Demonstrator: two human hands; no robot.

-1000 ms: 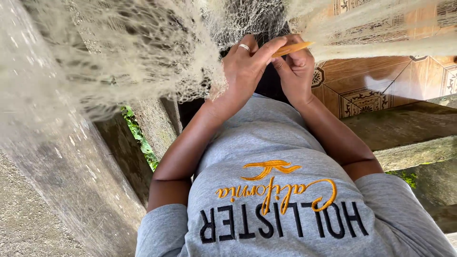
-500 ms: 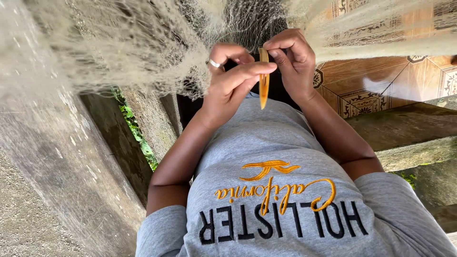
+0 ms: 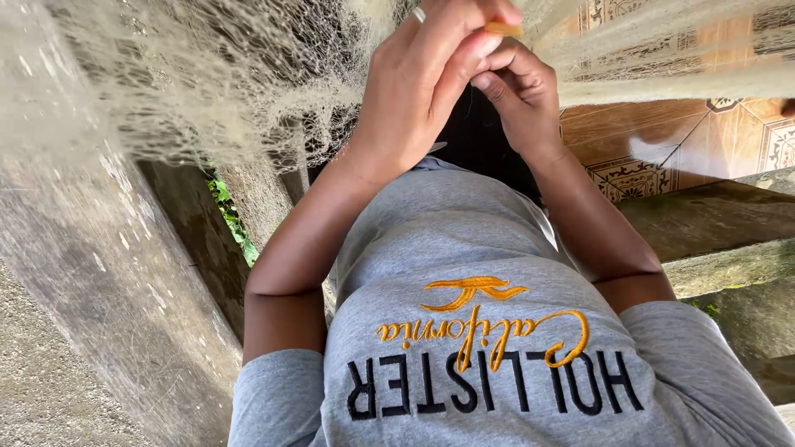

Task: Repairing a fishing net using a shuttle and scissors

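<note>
Both of my hands are raised close together in front of my chest, at the top of the head view. My left hand (image 3: 418,91), with a ring on one finger, pinches a small orange netting needle (image 3: 503,28); only the needle's end shows past my fingertips. My right hand (image 3: 523,98) is curled just beside it, its fingers touching the left fingers and closed on the pale fishing net (image 3: 207,83). The net hangs in front of me, spreads wide to the left and runs off to the right as a tight band (image 3: 679,66).
A grey shirt with orange and black lettering (image 3: 480,331) fills the lower middle. A rough concrete wall (image 3: 108,273) slants on the left, with green weeds (image 3: 232,219) in a gap. Patterned brown floor tiles (image 3: 662,149) and concrete steps (image 3: 720,240) lie on the right.
My hands have risen toward the top of the view. The needle was pointing right, then hung upright between my hands, and is now mostly hidden under my left fingertips.
</note>
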